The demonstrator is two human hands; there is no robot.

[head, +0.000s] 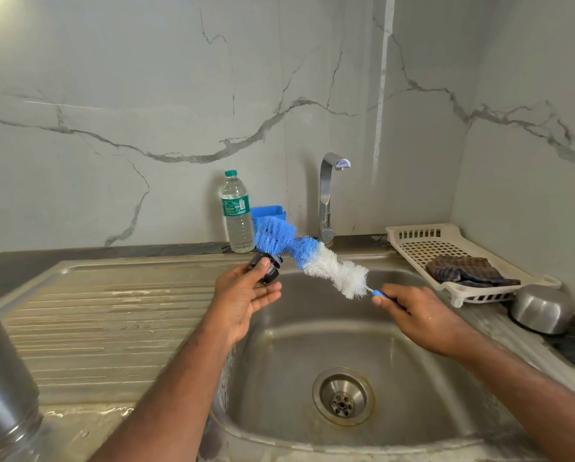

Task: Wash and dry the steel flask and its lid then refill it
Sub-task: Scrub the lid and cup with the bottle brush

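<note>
My left hand (246, 295) holds the small black flask lid (266, 266) by thumb and fingers above the left rim of the sink (299, 331). My right hand (412, 311) grips the blue handle of a long bottle brush (312, 258). Its blue and white bristles reach up-left and touch the lid. The steel flask (2, 378) stands at the near left edge on the drainboard, only partly in view.
A tap (327, 195) stands behind the basin, no water running. A plastic water bottle (236, 215) and a blue holder (269, 213) stand at the back. At right, a white rack (429, 248) holds a dark cloth (466, 268); a steel bowl (541, 308) lies upside down.
</note>
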